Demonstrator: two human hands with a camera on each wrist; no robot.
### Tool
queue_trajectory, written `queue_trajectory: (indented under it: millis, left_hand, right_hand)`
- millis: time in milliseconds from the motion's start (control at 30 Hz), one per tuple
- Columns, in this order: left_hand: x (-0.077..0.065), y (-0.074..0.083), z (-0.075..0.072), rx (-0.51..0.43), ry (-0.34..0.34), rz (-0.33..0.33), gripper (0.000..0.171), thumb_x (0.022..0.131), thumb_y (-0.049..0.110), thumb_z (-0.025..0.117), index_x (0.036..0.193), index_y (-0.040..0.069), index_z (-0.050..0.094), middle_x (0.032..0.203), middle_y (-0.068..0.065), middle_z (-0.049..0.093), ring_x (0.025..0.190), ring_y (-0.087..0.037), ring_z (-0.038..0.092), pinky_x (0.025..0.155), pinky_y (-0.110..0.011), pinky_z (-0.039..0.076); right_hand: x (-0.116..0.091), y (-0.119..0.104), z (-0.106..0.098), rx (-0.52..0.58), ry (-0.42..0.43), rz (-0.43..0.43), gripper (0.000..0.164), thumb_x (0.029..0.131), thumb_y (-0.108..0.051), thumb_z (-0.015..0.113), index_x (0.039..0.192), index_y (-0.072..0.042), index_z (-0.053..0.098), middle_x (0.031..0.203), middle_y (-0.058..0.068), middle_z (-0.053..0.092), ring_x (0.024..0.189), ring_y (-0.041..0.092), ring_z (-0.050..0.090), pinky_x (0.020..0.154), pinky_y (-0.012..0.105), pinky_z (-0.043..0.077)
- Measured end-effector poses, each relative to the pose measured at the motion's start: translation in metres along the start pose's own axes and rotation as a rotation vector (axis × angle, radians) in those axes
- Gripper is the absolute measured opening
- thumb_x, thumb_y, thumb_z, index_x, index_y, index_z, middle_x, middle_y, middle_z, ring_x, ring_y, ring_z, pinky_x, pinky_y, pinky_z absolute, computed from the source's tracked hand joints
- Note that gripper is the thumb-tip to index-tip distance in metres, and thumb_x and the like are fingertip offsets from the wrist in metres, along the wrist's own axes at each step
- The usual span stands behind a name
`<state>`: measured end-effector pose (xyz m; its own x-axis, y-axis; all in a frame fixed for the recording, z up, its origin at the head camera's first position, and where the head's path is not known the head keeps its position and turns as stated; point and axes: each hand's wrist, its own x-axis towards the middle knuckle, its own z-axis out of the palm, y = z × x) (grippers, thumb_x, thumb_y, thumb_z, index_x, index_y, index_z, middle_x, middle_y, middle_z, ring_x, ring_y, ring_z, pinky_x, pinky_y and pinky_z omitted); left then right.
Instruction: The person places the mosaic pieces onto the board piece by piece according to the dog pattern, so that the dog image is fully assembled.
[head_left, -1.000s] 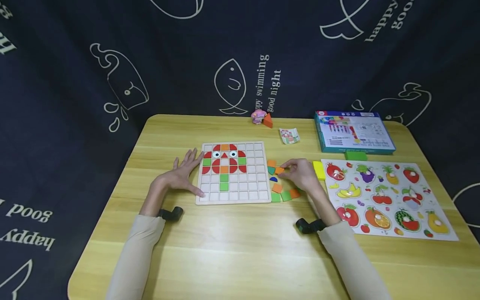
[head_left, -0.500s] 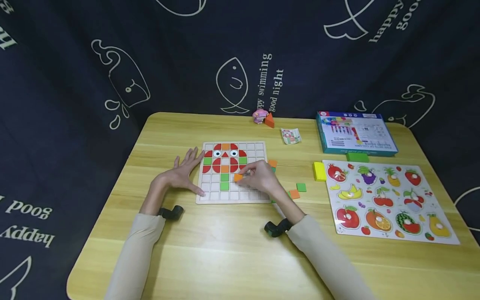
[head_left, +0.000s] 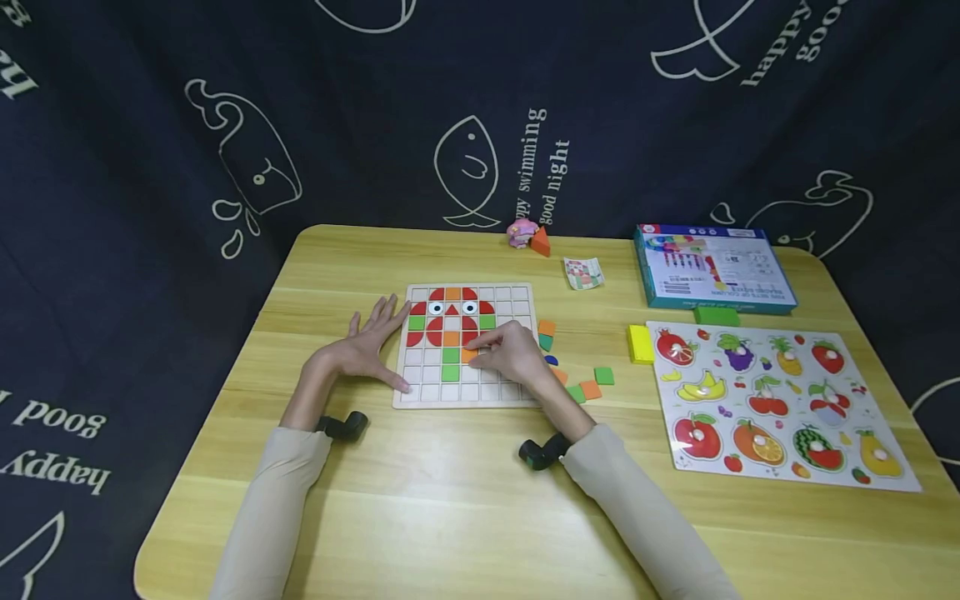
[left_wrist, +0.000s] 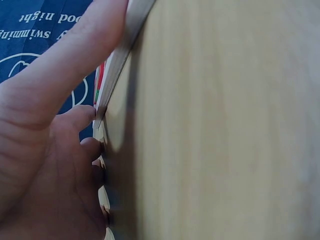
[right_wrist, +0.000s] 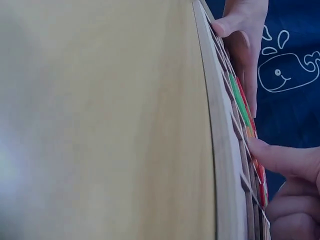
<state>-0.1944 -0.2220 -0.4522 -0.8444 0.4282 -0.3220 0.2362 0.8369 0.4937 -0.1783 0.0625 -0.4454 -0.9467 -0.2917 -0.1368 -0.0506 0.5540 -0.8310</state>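
A square wooden grid board (head_left: 502,390) lies on the table, its upper left filled with red, orange and green tiles and two eye tiles. My left hand (head_left: 360,348) rests at the board's left edge, fingers spread and straight, the thumb on its lower left corner. My right hand (head_left: 512,354) is over the board and pinches an orange square tile (head_left: 468,356) between thumb and fingertips. That tile sits at a cell just right of the upper of two green squares (head_left: 450,356). In the right wrist view the right thumb (right_wrist: 272,154) touches the board's surface.
Several loose tiles, among them a green square (head_left: 603,376) and an orange square (head_left: 591,389), lie right of the board. A fruit puzzle board (head_left: 787,400), a yellow block (head_left: 640,343) and a boxed set (head_left: 716,267) stand farther right. A small picture card (head_left: 583,273) lies behind.
My right hand has carried the orange tile from the loose pile leftward onto the board, then slightly farther left into the cell beside the green square. My left hand has stayed put.
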Motion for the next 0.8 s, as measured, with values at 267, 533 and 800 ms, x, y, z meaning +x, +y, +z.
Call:
queue_trajectory:
  millis: [267, 533, 800]
  left_hand:
    - [-0.001, 0.002, 0.000, -0.004, -0.006, -0.003, 0.138, 0.056, 0.061, 0.085, 0.157, 0.022, -0.002, 0.163, -0.010, -0.018, 0.149, -0.033, -0.020, 0.115, -0.065, -0.014]
    - [-0.002, 0.001, -0.001, 0.016, -0.004, -0.007, 0.139, 0.057, 0.061, 0.085, 0.156, 0.021, -0.004, 0.162, -0.011, -0.019, 0.149, -0.034, -0.019, 0.116, -0.064, -0.013]
    - [-0.002, 0.001, 0.000, 0.013, -0.004, -0.006, 0.139, 0.057, 0.061, 0.085, 0.156, 0.022, -0.003, 0.162, -0.010, -0.019, 0.149, -0.033, -0.020, 0.117, -0.063, -0.013]
  right_hand:
    - [-0.004, 0.018, -0.050, 0.039, 0.047, 0.001, 0.025, 0.082, -0.017, 0.077, 0.106, -0.012, 0.076, 0.054, -0.001, 0.037, 0.048, 0.014, 0.030, 0.044, 0.022, 0.023]
    - [-0.001, 0.061, -0.092, -0.025, 0.235, 0.173, 0.028, 0.079, -0.027, 0.080, 0.103, -0.013, 0.077, 0.061, -0.005, 0.051, 0.053, 0.011, 0.035, 0.048, 0.022, 0.026]
    - [0.002, 0.072, -0.097, 0.004, 0.323, 0.209, 0.026, 0.078, -0.028, 0.081, 0.098, -0.011, 0.078, 0.055, -0.008, 0.050, 0.051, 0.011, 0.034, 0.048, 0.022, 0.024]
